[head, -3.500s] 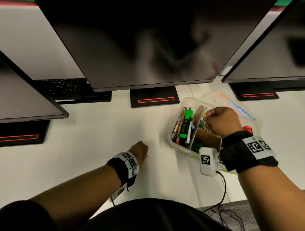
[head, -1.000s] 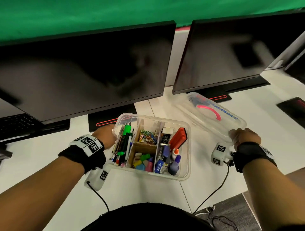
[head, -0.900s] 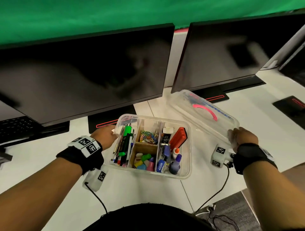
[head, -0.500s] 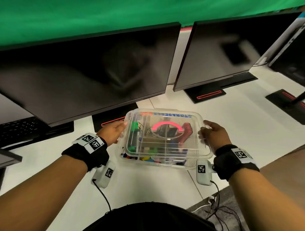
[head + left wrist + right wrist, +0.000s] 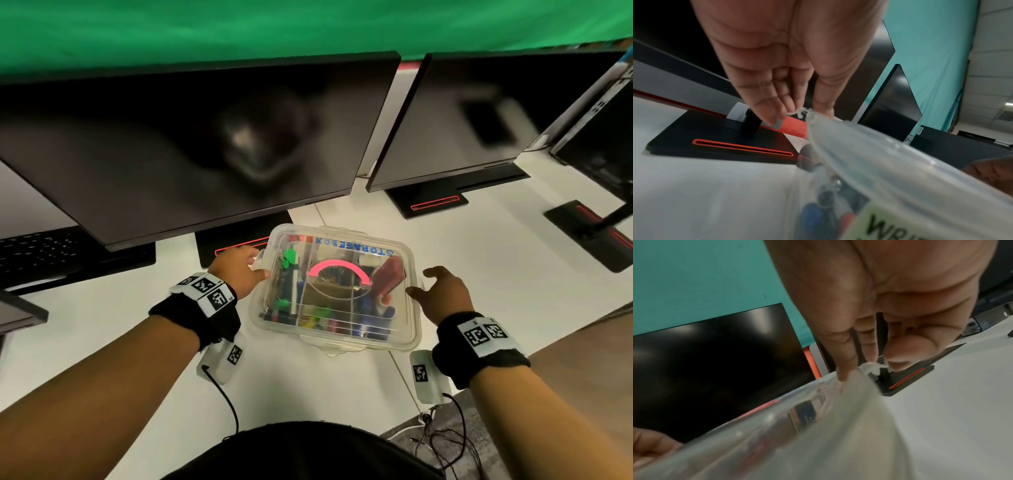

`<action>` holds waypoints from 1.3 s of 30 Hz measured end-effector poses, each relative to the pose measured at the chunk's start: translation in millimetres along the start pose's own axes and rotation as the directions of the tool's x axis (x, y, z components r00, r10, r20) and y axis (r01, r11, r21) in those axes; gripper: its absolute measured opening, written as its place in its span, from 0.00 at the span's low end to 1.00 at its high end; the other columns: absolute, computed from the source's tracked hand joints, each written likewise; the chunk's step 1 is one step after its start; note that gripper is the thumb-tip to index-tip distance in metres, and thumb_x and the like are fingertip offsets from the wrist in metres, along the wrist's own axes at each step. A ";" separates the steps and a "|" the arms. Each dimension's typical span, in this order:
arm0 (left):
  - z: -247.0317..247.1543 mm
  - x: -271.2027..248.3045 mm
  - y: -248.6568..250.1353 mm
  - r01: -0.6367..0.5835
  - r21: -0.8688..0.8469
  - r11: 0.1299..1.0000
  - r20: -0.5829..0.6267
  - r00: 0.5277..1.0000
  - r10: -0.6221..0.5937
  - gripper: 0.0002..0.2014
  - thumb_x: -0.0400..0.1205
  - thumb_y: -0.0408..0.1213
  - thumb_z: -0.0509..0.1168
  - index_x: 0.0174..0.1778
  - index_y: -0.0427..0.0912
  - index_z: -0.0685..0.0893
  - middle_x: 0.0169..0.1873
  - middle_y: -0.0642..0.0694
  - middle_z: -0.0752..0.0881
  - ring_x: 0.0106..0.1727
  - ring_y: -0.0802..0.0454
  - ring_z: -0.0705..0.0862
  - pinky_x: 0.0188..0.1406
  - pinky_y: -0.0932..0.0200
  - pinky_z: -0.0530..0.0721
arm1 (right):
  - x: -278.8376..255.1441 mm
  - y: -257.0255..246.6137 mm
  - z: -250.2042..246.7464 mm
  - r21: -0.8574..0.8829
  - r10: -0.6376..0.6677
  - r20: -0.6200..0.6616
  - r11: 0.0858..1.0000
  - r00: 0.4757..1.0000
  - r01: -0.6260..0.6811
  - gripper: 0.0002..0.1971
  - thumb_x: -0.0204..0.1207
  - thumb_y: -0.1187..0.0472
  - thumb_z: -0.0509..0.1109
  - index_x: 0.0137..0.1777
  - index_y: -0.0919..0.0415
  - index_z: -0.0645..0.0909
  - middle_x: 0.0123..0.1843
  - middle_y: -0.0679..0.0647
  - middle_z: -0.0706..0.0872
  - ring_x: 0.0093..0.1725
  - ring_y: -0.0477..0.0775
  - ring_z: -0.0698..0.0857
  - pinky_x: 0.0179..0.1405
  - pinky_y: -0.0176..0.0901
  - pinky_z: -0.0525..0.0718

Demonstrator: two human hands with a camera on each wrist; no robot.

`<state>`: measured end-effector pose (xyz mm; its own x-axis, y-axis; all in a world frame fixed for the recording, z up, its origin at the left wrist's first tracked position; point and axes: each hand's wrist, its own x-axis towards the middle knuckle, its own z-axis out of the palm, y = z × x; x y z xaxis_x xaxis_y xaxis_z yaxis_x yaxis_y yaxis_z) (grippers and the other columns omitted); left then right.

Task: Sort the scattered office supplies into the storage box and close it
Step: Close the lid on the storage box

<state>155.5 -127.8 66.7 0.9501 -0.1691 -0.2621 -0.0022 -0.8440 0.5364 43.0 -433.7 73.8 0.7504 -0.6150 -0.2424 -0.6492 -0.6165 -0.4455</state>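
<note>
The clear storage box (image 5: 337, 342) stands on the white desk with pens, clips and erasers inside. Its clear lid (image 5: 346, 248), with a pink handle (image 5: 339, 269), lies flat on top. My left hand (image 5: 257, 265) is at the box's left side, and in the left wrist view my left hand (image 5: 803, 113) pinches the lid's left latch tab (image 5: 800, 112) between thumb and fingers. My right hand (image 5: 419, 282) is at the right side. In the right wrist view my right hand (image 5: 871, 368) has its thumb on the rim and curled fingers at the right latch tab (image 5: 873, 365).
Two large dark monitors (image 5: 191, 147) (image 5: 479, 116) hang over the back of the desk, their black stands (image 5: 236, 236) (image 5: 431, 202) just behind the box. A keyboard (image 5: 41, 250) lies far left. Cables (image 5: 442, 442) trail off the desk's front edge at the right.
The right hand carried the lid from the desk at the right onto the box. The lid now sits flat, and both hands have settled on the side latches.
</note>
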 end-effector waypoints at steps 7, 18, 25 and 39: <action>4.7 -2.3 11.2 0.005 0.114 0.993 0.018 1.000 -0.007 0.17 0.79 0.39 0.66 0.63 0.39 0.82 0.59 0.41 0.86 0.59 0.43 0.83 0.60 0.50 0.82 | 11.6 -8.9 -1.9 -0.213 0.031 0.142 0.977 0.989 0.000 0.17 0.75 0.52 0.70 0.46 0.70 0.86 0.44 0.63 0.92 0.47 0.61 0.89 0.52 0.46 0.85; 0.9 -11.3 63.3 -0.280 0.413 0.867 0.041 0.956 0.290 0.23 0.78 0.37 0.63 0.70 0.44 0.70 0.71 0.42 0.68 0.71 0.41 0.70 0.66 0.46 0.76 | -14.4 -20.3 11.4 -0.253 -0.346 0.177 0.889 0.921 0.383 0.37 0.75 0.40 0.57 0.78 0.64 0.61 0.75 0.67 0.68 0.74 0.70 0.69 0.74 0.54 0.71; 23.1 28.3 97.5 -0.467 0.420 0.778 0.329 0.878 0.349 0.37 0.77 0.52 0.65 0.80 0.44 0.58 0.82 0.43 0.55 0.84 0.45 0.50 0.83 0.45 0.56 | -54.7 -29.5 39.4 -0.374 -0.522 0.439 0.634 0.731 0.677 0.64 0.46 0.16 0.33 0.83 0.52 0.35 0.85 0.58 0.33 0.83 0.65 0.34 0.75 0.64 0.29; 35.6 60.8 111.3 -0.475 0.384 0.792 0.391 0.861 0.326 0.41 0.70 0.57 0.71 0.76 0.44 0.65 0.71 0.44 0.74 0.71 0.45 0.74 0.71 0.51 0.73 | -58.2 -43.9 52.3 -0.374 -0.587 0.504 0.512 0.633 0.773 0.54 0.56 0.27 0.51 0.79 0.62 0.64 0.81 0.63 0.65 0.81 0.70 0.60 0.70 0.77 0.39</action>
<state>201.9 -250.2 81.9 0.6949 -0.6198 -0.3646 -0.5725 -0.7837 0.2410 34.3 -345.1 62.4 0.9192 0.2202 -0.3266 0.2006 -0.9752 -0.0930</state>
